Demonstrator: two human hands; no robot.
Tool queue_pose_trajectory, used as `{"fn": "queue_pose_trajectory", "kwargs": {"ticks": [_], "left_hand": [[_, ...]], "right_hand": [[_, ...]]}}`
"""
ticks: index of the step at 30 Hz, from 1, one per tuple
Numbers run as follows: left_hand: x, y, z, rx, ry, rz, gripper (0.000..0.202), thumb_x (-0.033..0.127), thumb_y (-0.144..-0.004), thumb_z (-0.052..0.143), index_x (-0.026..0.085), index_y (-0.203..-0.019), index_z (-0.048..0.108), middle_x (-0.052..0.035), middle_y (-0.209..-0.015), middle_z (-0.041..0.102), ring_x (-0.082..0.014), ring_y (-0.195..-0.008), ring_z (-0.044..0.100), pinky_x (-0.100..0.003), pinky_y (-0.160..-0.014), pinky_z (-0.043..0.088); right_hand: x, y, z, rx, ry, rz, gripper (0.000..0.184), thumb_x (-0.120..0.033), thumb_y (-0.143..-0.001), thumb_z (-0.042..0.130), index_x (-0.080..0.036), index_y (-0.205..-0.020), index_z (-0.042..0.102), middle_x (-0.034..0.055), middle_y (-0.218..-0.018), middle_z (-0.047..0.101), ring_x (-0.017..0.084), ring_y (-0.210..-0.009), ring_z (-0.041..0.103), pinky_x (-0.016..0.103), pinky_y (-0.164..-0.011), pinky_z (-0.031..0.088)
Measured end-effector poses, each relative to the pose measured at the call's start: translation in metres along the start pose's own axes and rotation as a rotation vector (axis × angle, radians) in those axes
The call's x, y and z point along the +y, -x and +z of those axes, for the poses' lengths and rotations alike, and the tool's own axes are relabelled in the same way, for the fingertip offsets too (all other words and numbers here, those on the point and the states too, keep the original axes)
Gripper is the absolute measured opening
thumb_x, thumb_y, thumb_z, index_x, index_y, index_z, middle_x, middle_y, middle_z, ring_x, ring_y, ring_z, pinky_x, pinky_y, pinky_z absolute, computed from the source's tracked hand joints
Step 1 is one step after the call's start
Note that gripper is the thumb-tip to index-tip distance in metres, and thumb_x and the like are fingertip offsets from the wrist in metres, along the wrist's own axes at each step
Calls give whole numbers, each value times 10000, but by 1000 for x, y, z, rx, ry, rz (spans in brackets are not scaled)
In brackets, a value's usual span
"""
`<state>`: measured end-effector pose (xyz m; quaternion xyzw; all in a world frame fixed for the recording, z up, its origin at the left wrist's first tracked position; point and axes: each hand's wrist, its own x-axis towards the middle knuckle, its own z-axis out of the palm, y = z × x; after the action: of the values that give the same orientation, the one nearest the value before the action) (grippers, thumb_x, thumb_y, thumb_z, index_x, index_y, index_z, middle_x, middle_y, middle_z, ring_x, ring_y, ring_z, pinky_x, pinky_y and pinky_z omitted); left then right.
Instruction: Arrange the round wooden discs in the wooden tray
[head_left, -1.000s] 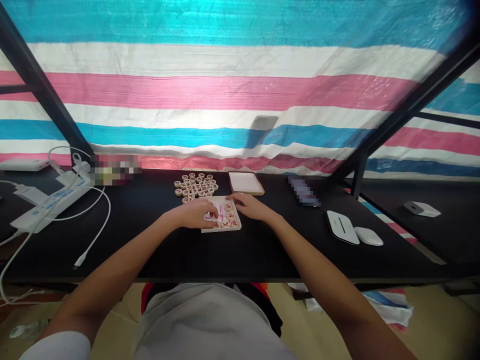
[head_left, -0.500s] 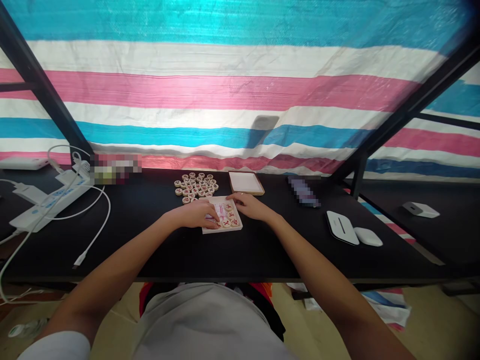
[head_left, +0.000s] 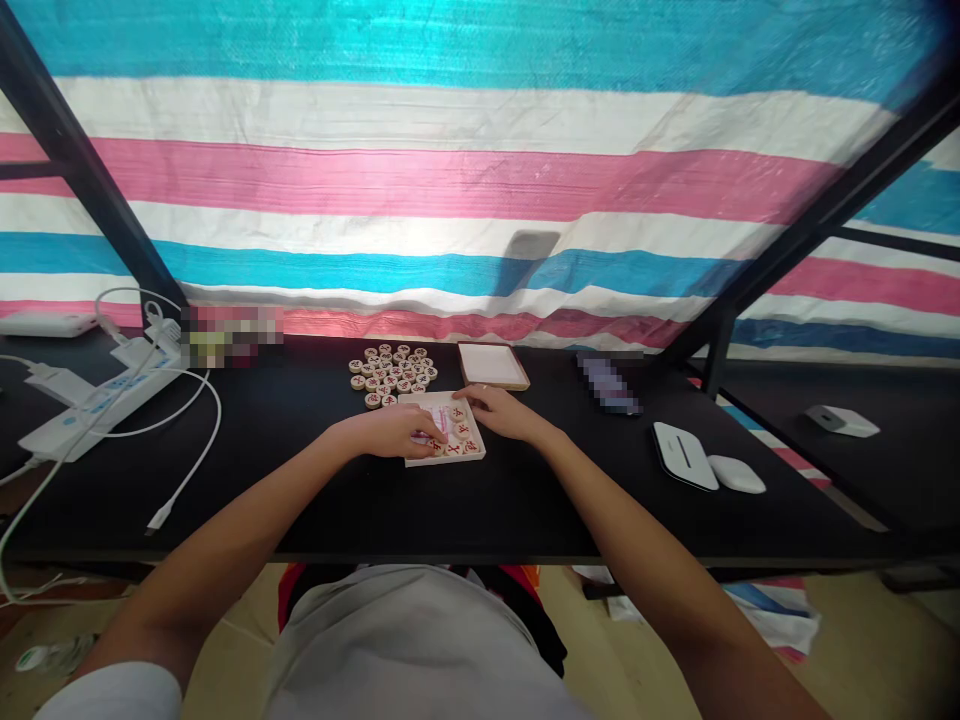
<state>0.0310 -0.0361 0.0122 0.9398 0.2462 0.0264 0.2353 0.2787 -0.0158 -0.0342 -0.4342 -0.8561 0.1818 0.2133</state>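
A shallow white box (head_left: 417, 463) lies on the black desk, with several round Chinese chess pieces (head_left: 463, 430) in red characters along its right and near sides. My left hand (head_left: 386, 430) reaches over the box's left side. Its thumb and fingertips are closed at a chess piece (head_left: 436, 449) in the near row, partly covering it. At the far right corner of the box, my right hand (head_left: 499, 411) grips the rim with bent fingers. Just behind the box, many more chess pieces (head_left: 390, 378) form a loose flat cluster.
A box lid (head_left: 491, 364) lies inside up behind my right hand. Rightward are a phone (head_left: 607, 384), a white flat device (head_left: 684, 455) and a small white case (head_left: 736, 474). A power strip (head_left: 112, 400) with white cables occupies the left; metal frame bars slant at both sides.
My left fingertips have shifted slightly within the box, and the near-row piece beside them shows more. My right hand and the box stay about where they were.
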Motion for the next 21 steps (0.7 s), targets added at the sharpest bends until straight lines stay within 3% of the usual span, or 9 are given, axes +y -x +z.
{"fn": "queue_pose_trajectory", "kwargs": {"ticks": [4,10,17,21], "left_hand": [[-4,-1,2,-5,-9,-8,296,333,-821,573,244,-1076,693,-34,-1043,677,-198,-955,566,-263,-869,391],[1,-2,0,37,-53,-130,323,323,-768,587,187,-1047,678,-64,-1000,664,-211,-940,579,-265,-810,412],[-6,12,-21,237,-68,-232,272,344,-780,529,195,-991,618,-41,-964,649,-194,-871,578,-275,-772,415],[-12,16,-25,156,19,-305,299,395,-767,537,201,-986,599,-30,-949,649,-180,-818,586,-260,-724,419]], "right_hand": [[0,0,0,-9,5,12,328,-159,-851,461,-181,-1139,617,53,-893,626,153,-757,559,292,-735,446],[-1,0,0,-15,-12,26,335,-147,-841,466,-175,-1139,617,54,-903,627,151,-754,555,287,-726,437],[-2,-1,-1,-17,2,33,339,-141,-836,460,-175,-1128,627,45,-858,611,150,-731,540,283,-713,428],[-3,-1,-2,-25,-8,48,344,-143,-838,452,-168,-1136,621,49,-866,604,148,-720,532,282,-703,423]]}}
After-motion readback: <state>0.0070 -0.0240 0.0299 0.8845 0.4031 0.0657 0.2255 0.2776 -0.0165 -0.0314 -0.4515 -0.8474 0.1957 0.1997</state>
